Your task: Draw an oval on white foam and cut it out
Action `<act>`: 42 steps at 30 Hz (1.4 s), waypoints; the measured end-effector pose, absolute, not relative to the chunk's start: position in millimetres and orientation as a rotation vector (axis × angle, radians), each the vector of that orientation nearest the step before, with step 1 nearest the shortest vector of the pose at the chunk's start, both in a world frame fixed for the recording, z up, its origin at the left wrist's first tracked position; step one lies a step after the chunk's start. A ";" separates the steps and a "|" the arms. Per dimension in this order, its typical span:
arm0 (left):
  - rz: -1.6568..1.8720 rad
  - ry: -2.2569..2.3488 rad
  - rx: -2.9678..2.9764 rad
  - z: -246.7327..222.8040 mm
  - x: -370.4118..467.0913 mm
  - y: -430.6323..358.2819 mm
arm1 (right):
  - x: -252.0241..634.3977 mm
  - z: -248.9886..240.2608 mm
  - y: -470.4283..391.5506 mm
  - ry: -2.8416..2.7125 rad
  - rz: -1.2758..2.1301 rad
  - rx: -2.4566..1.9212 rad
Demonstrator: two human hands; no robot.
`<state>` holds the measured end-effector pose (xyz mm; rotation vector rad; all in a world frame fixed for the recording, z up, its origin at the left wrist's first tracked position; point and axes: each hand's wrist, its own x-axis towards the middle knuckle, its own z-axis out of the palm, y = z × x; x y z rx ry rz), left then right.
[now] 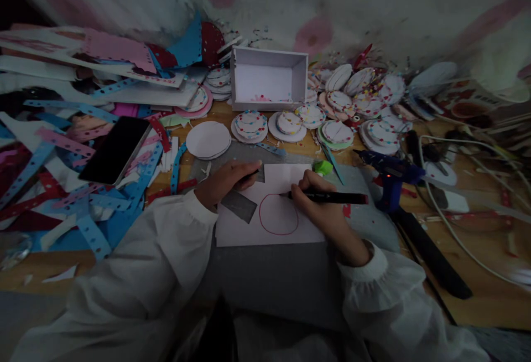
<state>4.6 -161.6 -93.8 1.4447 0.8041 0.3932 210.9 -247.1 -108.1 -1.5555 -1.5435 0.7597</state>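
Observation:
In my right hand (317, 198) is a black marker (338, 197), its tip touching the top of a red circle outline (260, 212) on a white sheet (236, 234). The sheet lies on a grey mat (274, 270). My left hand (228, 181) rests at the sheet's upper left, fingers curled. A small dark thing shows between its thumb and fingers, too hidden to name. Below that hand a grey rectangle (238, 206) shows, either a cutout or a loose piece; I cannot tell which.
Behind the sheet stand several beaded white disc stacks (250, 125), plain white discs (208, 139) and an open white box (269, 77). Left lie a phone (116, 149) and coloured strips. A blue glue gun (390, 176), green lump (322, 167) and white cable (440, 212) are right.

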 end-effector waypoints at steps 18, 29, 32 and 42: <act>0.384 0.811 1.424 -95.6 3.7 -160.7 | 220.4 -95.4 -250.1 -1.531 0.791 -1.633; 0.389 0.825 1.418 -96.1 4.4 -159.8 | 224.8 -90.6 -255.8 -1.545 0.827 -1.658; 0.377 0.825 1.416 -96.4 4.6 -159.6 | 225.1 -88.5 -256.7 -1.556 0.834 -1.681; 0.379 0.855 1.395 -93.4 5.4 -160.9 | 228.8 -83.1 -258.3 -1.561 1.014 -1.709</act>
